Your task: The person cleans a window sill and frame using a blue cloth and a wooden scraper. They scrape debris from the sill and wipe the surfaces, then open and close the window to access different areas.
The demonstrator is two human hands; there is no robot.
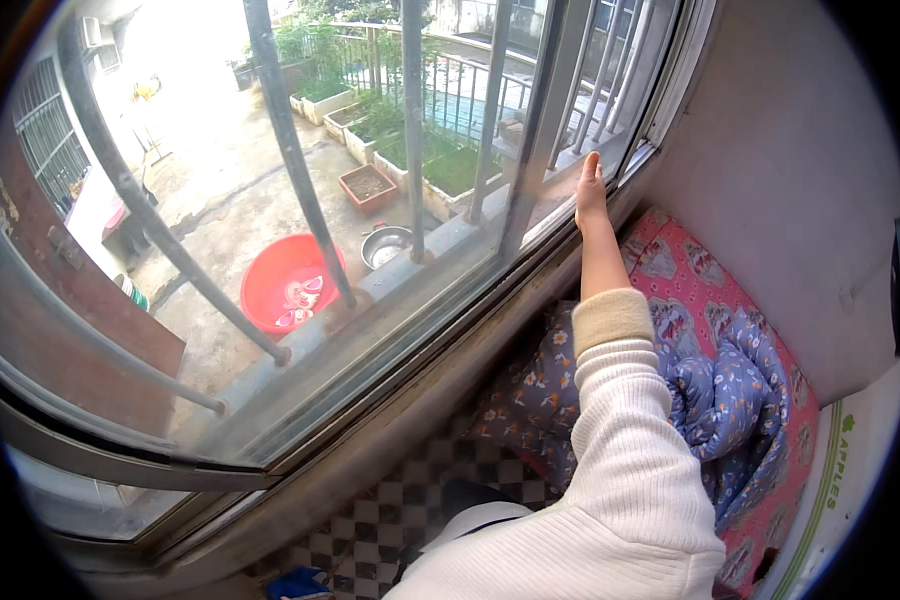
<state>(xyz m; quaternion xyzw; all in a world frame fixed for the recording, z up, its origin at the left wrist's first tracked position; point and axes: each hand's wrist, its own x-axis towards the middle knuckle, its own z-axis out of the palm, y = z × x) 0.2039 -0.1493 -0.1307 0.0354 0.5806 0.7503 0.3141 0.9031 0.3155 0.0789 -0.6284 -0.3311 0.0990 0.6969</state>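
My right hand point(591, 191), at the end of an outstretched arm in a ribbed white sleeve with a tan cuff, is at the lower right part of a sliding glass window. It is beside the window's metal frame point(534, 135) and just above the lower track point(551, 238). One upright digit shows; the others are mostly hidden, so whether they grip the frame cannot be told. My left hand is out of view. Metal bars point(412, 127) stand outside the glass.
A bed with a pink patterned cover point(664, 247), a blue-grey floral quilt point(720, 397) and a floral pillow point(547, 375) lies below the window. A white box point(832, 480) stands at right. Outside are a red basin point(270, 277), a metal pan point(384, 244) and planters point(367, 187).
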